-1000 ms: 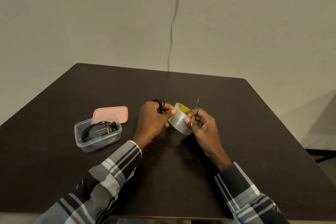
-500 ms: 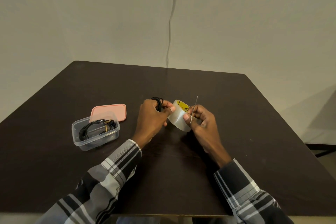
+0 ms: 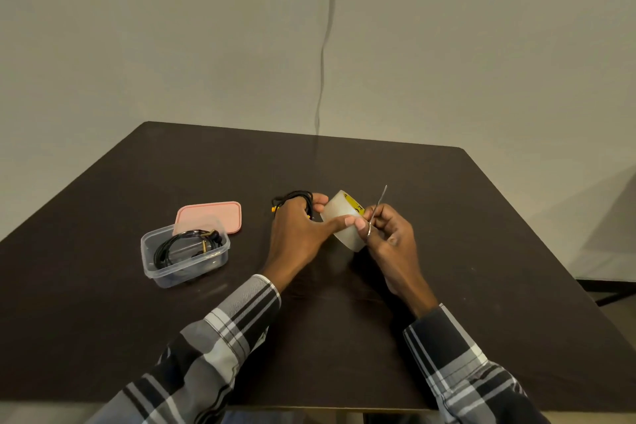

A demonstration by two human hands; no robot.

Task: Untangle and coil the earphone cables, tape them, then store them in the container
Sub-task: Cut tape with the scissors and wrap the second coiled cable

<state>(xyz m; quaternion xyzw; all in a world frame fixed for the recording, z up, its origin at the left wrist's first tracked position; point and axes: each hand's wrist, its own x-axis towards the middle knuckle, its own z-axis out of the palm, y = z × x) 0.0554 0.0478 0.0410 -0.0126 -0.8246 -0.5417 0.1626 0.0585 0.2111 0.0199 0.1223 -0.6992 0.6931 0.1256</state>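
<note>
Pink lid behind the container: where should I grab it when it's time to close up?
Take the pink lid by its far right edge, coming from the right. It lies flat on the table, and its near left corner sits behind the clear container, so that side is blocked.

My left hand (image 3: 296, 229) grips a clear tape roll (image 3: 344, 221), fingers (image 3: 339, 221) curled; my right hand (image 3: 390, 241) pinches a thin metal blade (image 3: 378, 208).
</note>
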